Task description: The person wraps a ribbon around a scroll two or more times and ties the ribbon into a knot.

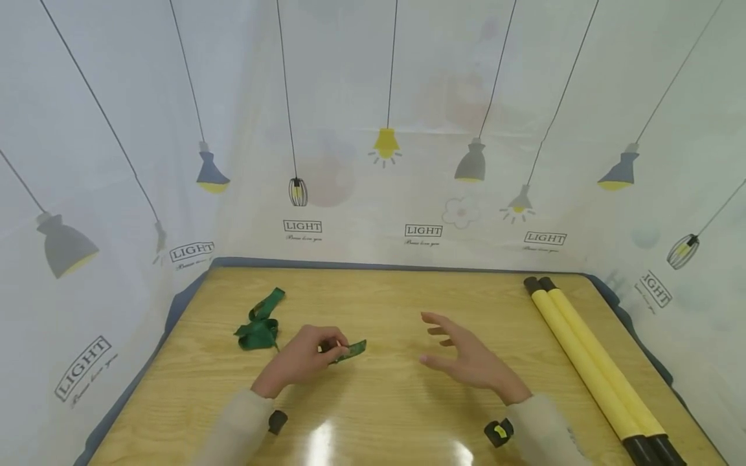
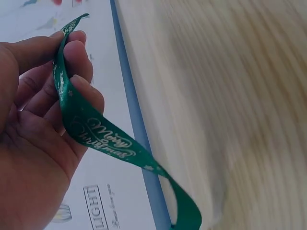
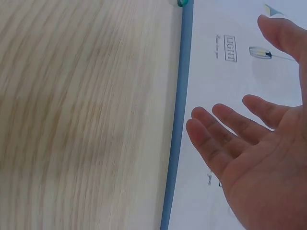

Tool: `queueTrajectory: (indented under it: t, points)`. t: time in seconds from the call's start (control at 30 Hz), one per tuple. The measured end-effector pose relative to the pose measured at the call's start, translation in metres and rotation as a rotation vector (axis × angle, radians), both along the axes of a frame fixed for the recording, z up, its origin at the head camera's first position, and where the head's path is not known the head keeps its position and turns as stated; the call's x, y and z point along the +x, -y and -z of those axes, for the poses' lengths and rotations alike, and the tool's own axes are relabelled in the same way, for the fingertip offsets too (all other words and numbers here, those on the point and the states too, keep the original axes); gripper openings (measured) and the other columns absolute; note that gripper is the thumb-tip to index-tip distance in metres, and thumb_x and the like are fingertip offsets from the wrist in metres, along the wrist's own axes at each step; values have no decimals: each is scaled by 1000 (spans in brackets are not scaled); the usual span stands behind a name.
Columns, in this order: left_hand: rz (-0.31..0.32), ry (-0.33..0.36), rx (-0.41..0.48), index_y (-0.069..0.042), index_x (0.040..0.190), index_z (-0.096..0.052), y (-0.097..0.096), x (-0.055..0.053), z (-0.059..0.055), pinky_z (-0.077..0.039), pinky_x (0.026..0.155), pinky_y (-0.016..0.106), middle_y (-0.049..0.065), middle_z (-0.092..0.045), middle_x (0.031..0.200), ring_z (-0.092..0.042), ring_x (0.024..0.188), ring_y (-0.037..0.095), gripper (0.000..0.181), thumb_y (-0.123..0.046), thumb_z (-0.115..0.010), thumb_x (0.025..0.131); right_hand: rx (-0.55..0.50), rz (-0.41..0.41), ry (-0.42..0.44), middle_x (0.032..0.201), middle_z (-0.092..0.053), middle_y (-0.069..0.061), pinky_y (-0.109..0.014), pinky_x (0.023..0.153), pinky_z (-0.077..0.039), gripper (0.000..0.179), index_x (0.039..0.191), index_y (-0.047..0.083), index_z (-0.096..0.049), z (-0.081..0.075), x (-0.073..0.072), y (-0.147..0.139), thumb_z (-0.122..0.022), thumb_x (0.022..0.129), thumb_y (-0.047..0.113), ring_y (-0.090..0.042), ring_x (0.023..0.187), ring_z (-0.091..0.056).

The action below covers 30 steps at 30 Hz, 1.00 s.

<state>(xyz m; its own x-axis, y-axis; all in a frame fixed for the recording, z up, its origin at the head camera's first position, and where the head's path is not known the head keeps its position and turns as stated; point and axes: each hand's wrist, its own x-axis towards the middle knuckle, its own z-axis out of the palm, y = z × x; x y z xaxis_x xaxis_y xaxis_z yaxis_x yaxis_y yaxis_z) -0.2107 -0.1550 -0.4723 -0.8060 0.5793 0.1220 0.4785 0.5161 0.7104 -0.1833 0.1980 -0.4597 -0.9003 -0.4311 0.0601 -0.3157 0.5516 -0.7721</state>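
White lamp-print sheet (image 1: 350, 65) around back and both sides. Boxed "LIGHT" printed six times in head view, far-right one legible only as "IGHT". Small script below, "love you" readable in places. Nine printed lamps on thin cords, one near left corner faint and partly lost in a crease.

One pale wood-grain worktop (image 1: 384, 304), bordered by blue strip (image 1: 373, 265).

Two long yellow tubes (image 1: 585, 362) with black ends, side by side down right side of worktop.

Two cream sleeves (image 1: 239, 424), one per arm.

Left hand (image 1: 305, 355): pinching a shiny green ribbon (image 2: 72, 108) between thumb and fingers, short end sticking out to the right. Right hand (image 1: 469, 356): well apart from left, fingers loosely spread, thumb away from them.

Pale script on ribbon, inverted in left wrist view, looks like "Merry Christmas", plus small stars. Loose green heap (image 1: 258, 334) on worktop, left of left hand. Can't tell if joined to held length.

Two small black blocks (image 1: 278, 422), one near each wrist; yellow patch on right one.
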Motion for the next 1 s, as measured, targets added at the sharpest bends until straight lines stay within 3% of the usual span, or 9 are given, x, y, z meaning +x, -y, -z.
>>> queueTrajectory:
  t: [0.1,0.4,0.5,0.67,0.77,0.9,1.0]
  points:
    - [28,17,14,-20,103,-73,-13,-1,0,-45,56,21,-6,-66,77,-52,62,3,9,-24,-65,103,-19,-34,5,161,-42,-9,-56,111,-44,74,159,21,-35,0,-1,8,-73,97,32,-34,140,-51]
    - [105,60,82,-18,100,-74,-45,4,5,-48,58,20,-2,-71,78,-57,63,3,8,-21,-67,101,-21,-133,3,157,-48,-10,-54,104,-50,65,155,20,-42,10,-2,32,-71,98,34,-31,133,-58]
    - [119,81,88,-20,100,-74,-52,7,7,-51,61,20,-3,-72,81,-58,65,2,6,-19,-67,101,-20,-176,6,150,-55,-10,-52,99,-53,61,152,14,-47,12,-2,38,-68,99,37,-29,126,-62]
    - [141,109,90,-21,102,-73,-58,12,9,-51,63,20,-4,-71,82,-58,66,0,7,-19,-66,101,-3,-240,24,121,-73,2,-33,87,-58,37,129,18,-68,19,-1,44,-64,101,42,-11,102,-69]
    - [145,113,93,-22,102,-73,-60,13,8,-50,61,20,-2,-72,81,-58,64,0,8,-18,-66,102,-29,-277,45,107,-77,0,-24,75,-57,25,111,17,-75,22,-2,45,-64,102,38,-5,85,-68]
    - [140,127,80,-24,102,-73,-59,13,9,-48,60,19,1,-74,81,-57,63,0,8,-20,-66,102,-85,-302,72,99,-77,-9,-23,67,-56,25,101,10,-76,24,-3,45,-64,103,31,-12,79,-70]
    - [127,154,66,-26,102,-74,-54,12,10,-48,59,20,3,-74,81,-59,64,3,7,-24,-67,101,-90,-284,70,94,-77,-8,-25,69,-58,26,98,10,-76,22,-3,43,-63,103,32,-19,82,-73]
